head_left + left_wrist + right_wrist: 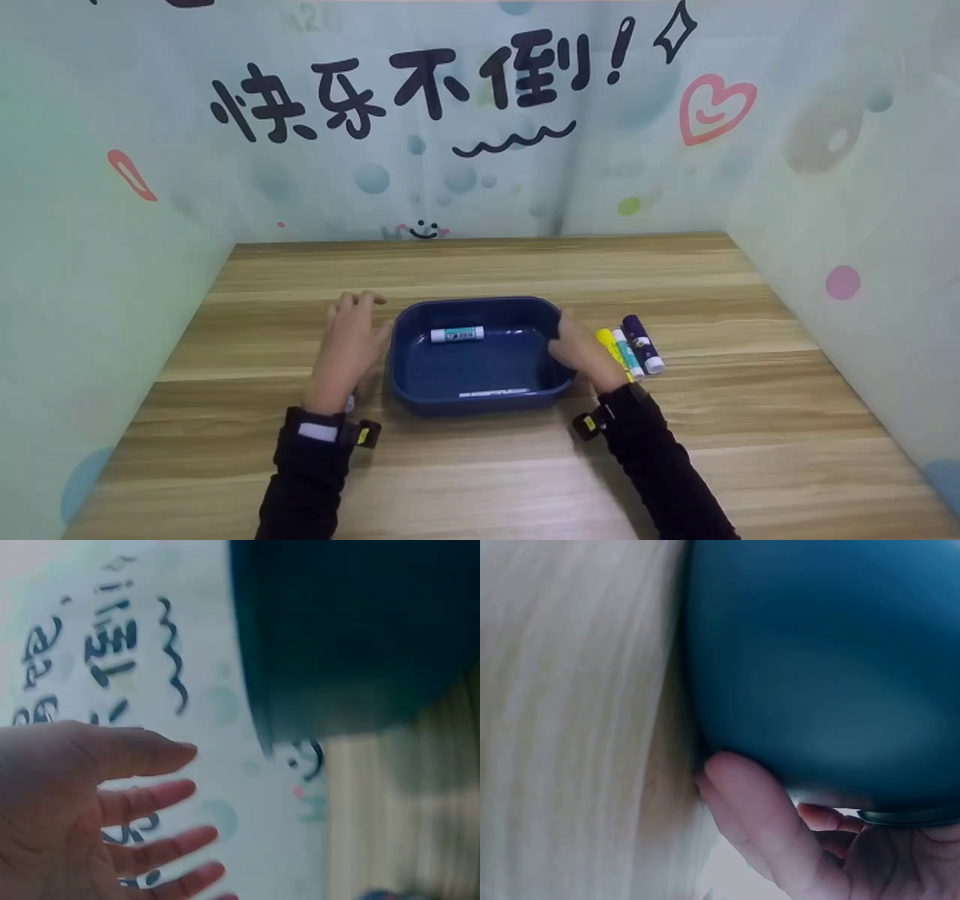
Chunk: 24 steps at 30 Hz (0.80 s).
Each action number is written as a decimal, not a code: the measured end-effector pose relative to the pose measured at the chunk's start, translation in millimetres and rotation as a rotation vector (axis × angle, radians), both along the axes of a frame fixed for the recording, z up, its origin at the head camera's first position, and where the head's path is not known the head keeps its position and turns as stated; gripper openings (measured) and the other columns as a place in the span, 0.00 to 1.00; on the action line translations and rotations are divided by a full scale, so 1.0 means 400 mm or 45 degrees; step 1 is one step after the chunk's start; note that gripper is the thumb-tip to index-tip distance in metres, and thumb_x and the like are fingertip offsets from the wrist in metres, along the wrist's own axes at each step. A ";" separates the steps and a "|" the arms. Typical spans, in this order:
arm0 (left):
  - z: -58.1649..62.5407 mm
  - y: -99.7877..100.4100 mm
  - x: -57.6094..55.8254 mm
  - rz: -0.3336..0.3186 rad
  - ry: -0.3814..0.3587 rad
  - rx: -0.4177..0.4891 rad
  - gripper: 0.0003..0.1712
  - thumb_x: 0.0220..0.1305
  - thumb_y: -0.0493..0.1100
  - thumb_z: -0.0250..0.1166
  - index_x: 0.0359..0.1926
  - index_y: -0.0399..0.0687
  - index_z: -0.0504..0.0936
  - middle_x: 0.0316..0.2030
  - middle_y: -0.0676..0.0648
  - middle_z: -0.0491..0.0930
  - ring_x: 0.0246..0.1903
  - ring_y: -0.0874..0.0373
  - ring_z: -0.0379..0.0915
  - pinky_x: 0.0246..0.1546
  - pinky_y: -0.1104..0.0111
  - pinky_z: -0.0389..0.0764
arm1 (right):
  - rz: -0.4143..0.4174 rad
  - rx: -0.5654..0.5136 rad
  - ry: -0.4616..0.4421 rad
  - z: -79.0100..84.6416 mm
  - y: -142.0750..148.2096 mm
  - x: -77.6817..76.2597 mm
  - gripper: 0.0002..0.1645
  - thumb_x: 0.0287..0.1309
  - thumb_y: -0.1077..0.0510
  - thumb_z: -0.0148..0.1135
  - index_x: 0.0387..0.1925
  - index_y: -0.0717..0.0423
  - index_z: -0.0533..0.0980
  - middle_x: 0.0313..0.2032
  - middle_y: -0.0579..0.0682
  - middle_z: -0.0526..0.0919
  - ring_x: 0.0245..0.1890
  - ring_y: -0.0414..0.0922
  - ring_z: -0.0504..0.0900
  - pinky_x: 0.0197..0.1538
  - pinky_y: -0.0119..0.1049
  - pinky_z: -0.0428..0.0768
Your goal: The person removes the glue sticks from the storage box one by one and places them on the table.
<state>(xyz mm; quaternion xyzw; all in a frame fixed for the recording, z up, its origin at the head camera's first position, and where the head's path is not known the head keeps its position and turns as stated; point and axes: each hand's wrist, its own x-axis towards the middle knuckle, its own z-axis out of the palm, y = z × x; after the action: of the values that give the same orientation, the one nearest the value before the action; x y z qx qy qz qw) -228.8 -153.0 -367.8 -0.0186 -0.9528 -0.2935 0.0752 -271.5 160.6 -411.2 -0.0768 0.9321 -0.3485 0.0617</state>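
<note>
A dark blue plastic basin point(480, 405) stands on the table, holding one white-and-teal glue stick point(457, 334) near its back wall. At the basin's right end my right hand point(589, 351) grips the rim. The right wrist view shows the thumb point(754, 799) against the outer wall and other fingers partly hidden behind. My left hand point(349, 349) is beside the basin's left end, its fingers point(169, 840) spread and fairly straight. In the left wrist view a gap separates it from the basin point(337, 637).
Right of the basin lie a yellow stick point(606, 337), a white-and-teal glue stick point(628, 354) and a purple stick with a white end point(643, 345). A small whitish object point(350, 403) shows partly beside my left wrist. Printed walls enclose the wooden table point(480, 480).
</note>
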 end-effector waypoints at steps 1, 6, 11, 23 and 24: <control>0.004 0.012 0.002 -0.028 0.027 0.005 0.22 0.64 0.44 0.57 0.57 0.42 0.69 0.56 0.35 0.66 0.58 0.38 0.58 0.56 0.47 0.66 | 0.005 0.005 0.010 0.000 0.000 0.000 0.40 0.48 0.70 0.47 0.65 0.75 0.51 0.62 0.71 0.63 0.58 0.58 0.69 0.63 0.52 0.67; 0.008 0.074 0.016 -0.186 0.093 0.028 0.17 0.64 0.43 0.57 0.53 0.46 0.73 0.49 0.43 0.72 0.51 0.48 0.68 0.51 0.56 0.73 | 0.017 0.004 0.023 0.000 0.001 0.000 0.40 0.48 0.70 0.47 0.65 0.76 0.51 0.62 0.72 0.62 0.59 0.59 0.68 0.63 0.52 0.66; -0.022 0.126 0.019 -0.400 0.092 0.052 0.14 0.62 0.41 0.59 0.49 0.46 0.75 0.45 0.45 0.75 0.47 0.51 0.72 0.50 0.58 0.75 | 0.031 -0.010 0.015 0.001 0.003 0.000 0.40 0.49 0.71 0.46 0.65 0.77 0.48 0.63 0.73 0.60 0.62 0.60 0.66 0.65 0.52 0.63; -0.112 0.173 0.009 -0.575 -0.148 -0.121 0.24 0.64 0.46 0.57 0.59 0.45 0.72 0.61 0.39 0.69 0.62 0.43 0.63 0.63 0.52 0.63 | 0.033 -0.018 0.001 0.001 0.004 0.000 0.40 0.50 0.71 0.44 0.65 0.78 0.45 0.62 0.75 0.60 0.61 0.60 0.65 0.65 0.52 0.63; -0.113 0.172 0.008 -0.578 -0.152 -0.119 0.24 0.64 0.46 0.57 0.59 0.45 0.72 0.61 0.39 0.69 0.62 0.43 0.63 0.63 0.52 0.63 | 0.028 -0.007 -0.002 0.001 0.004 0.000 0.41 0.50 0.70 0.44 0.65 0.79 0.45 0.62 0.75 0.60 0.62 0.60 0.65 0.66 0.52 0.62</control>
<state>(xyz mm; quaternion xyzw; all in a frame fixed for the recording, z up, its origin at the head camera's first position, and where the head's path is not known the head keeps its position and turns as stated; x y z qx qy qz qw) -225.7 -84.3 -412.8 -0.2184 -0.9395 -0.2591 -0.0503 -271.7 162.1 -410.8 -0.0869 0.9302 -0.3505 0.0658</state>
